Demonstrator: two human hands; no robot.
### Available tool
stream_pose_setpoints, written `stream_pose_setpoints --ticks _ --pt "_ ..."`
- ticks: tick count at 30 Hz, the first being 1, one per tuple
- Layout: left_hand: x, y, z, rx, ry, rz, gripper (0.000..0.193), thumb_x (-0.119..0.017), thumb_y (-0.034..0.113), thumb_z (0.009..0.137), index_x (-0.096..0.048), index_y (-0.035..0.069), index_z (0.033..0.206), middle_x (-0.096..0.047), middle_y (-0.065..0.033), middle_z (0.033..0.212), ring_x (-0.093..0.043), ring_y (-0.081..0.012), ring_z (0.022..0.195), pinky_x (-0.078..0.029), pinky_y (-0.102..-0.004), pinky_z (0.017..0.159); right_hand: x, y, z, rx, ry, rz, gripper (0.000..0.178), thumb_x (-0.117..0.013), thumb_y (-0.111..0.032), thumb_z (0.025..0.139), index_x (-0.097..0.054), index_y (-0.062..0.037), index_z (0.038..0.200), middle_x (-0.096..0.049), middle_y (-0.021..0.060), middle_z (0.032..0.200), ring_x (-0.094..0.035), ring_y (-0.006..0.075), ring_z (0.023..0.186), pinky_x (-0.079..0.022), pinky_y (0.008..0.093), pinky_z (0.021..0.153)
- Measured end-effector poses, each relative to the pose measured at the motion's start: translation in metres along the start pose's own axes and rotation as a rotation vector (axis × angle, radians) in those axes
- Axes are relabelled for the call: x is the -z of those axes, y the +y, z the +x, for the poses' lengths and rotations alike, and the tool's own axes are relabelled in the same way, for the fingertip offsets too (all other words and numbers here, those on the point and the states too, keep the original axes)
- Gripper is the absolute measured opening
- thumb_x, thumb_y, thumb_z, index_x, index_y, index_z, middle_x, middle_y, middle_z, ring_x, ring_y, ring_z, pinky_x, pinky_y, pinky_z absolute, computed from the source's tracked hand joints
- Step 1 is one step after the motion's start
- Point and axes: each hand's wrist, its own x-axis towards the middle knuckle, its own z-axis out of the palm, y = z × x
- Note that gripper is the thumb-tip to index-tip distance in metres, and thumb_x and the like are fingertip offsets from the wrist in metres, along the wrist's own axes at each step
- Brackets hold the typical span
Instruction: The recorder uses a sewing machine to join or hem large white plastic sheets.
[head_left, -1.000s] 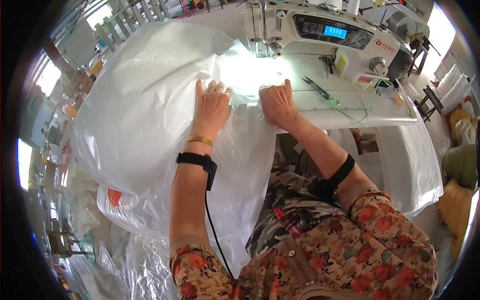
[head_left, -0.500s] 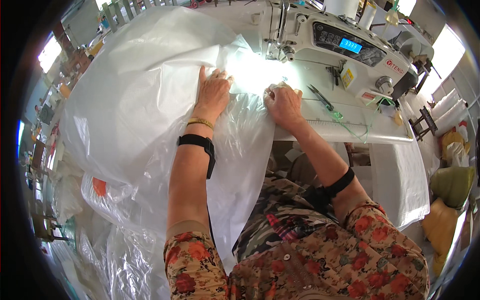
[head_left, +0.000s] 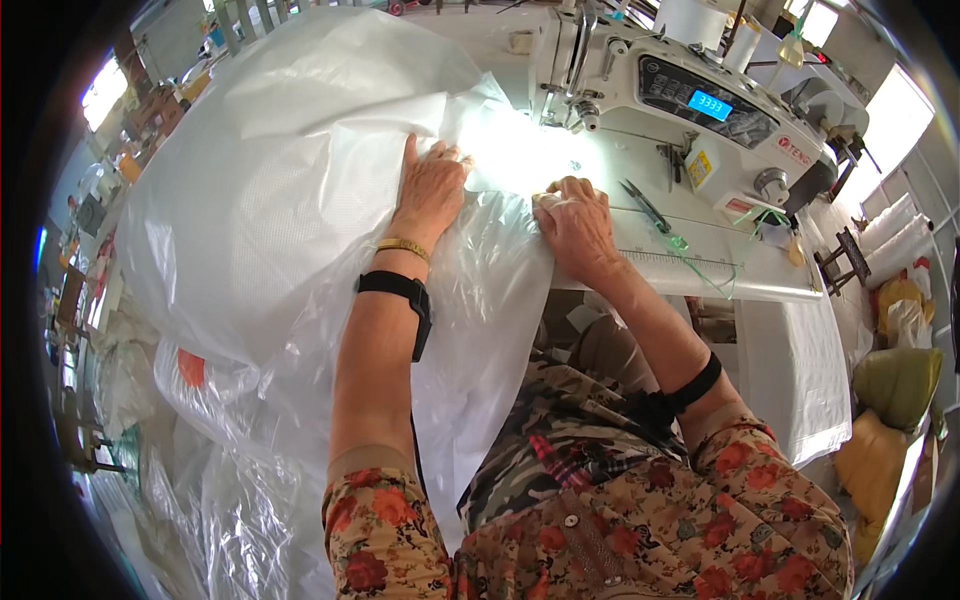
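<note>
A large sheet of white woven plastic [head_left: 260, 190] with a glossy, clear-looking layer spreads over the table's left side and hangs down over my lap. On it my left hand [head_left: 433, 192] lies flat, fingers spread and pointing away from me. My right hand [head_left: 577, 225] is closed, pinching the sheet's right edge between thumb and fingers. Just beyond both hands stands a white sewing machine [head_left: 620, 90] with a lit blue display. Its lamp glare washes out the sheet under the needle area, so the needle and the seam there cannot be made out.
Right of my right hand lie thread snips [head_left: 648, 208] with a green cord, near a ruler scale [head_left: 670, 258] on the table edge. Dark small tools [head_left: 672, 163] lie by the machine body. White thread cones [head_left: 690, 22] stand behind. Folded white material [head_left: 795, 370] hangs at right.
The machine and table sit slightly lower and further right in the picture. Both hands keep their hold on the sheet, the right one a little lower in the picture.
</note>
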Motion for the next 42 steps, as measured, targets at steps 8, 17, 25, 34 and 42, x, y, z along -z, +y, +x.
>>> stream_pose_setpoints --ticks 8,17,25,34,42 --pt "-0.005 -0.005 0.008 -0.009 -0.066 0.020 0.042 -0.042 0.005 0.091 -0.063 0.015 0.126 -0.057 -0.0067 0.135 -0.045 -0.0219 0.133 -0.013 -0.0534 0.117 0.008 0.009 0.006 0.033 -0.185 -0.021 0.032 -0.048 -0.025 0.097 -0.063 -0.0048 0.117 -0.059 0.0117 0.123 -0.050 0.0278 0.119 -0.036 0.0480 0.102" --pt "-0.023 -0.023 0.022 -0.008 -0.024 0.051 0.040 -0.042 0.007 0.093 -0.062 0.015 0.127 -0.058 -0.0058 0.134 -0.048 -0.0196 0.129 -0.016 -0.0547 0.116 0.004 0.011 0.019 0.085 -0.170 0.000 0.026 -0.049 -0.022 0.095 -0.066 -0.0066 0.109 -0.062 0.0120 0.118 -0.054 0.0299 0.116 -0.035 0.0528 0.106" --pt "-0.024 -0.008 0.045 -0.015 -0.077 0.050 0.040 -0.040 0.007 0.091 -0.063 0.016 0.123 -0.061 -0.0031 0.126 -0.053 -0.0176 0.123 -0.021 -0.0596 0.111 0.004 0.038 0.020 0.186 -0.078 -0.085 0.022 -0.051 -0.016 0.092 -0.064 -0.0007 0.100 -0.063 0.0157 0.114 -0.054 0.0335 0.109 -0.038 0.0463 0.096" --pt "-0.025 -0.016 0.042 0.011 -0.105 0.049 0.046 -0.041 0.005 0.088 -0.061 0.018 0.128 -0.057 -0.0039 0.134 -0.046 -0.0167 0.130 -0.016 -0.0593 0.112 -0.003 0.041 0.026 0.196 -0.109 -0.030 0.026 -0.053 -0.020 0.092 -0.065 -0.0035 0.108 -0.064 0.0122 0.114 -0.055 0.0290 0.110 -0.039 0.0440 0.096" --pt "-0.027 -0.020 0.044 -0.058 -0.022 0.084 0.046 -0.040 0.005 0.088 -0.061 0.016 0.127 -0.061 -0.0048 0.130 -0.051 -0.0152 0.126 -0.023 -0.0538 0.109 -0.009 0.046 0.032 0.091 -0.191 0.059 0.031 -0.051 -0.025 0.093 -0.063 -0.0025 0.111 -0.059 0.0153 0.122 -0.051 0.0351 0.118 -0.040 0.0561 0.098"
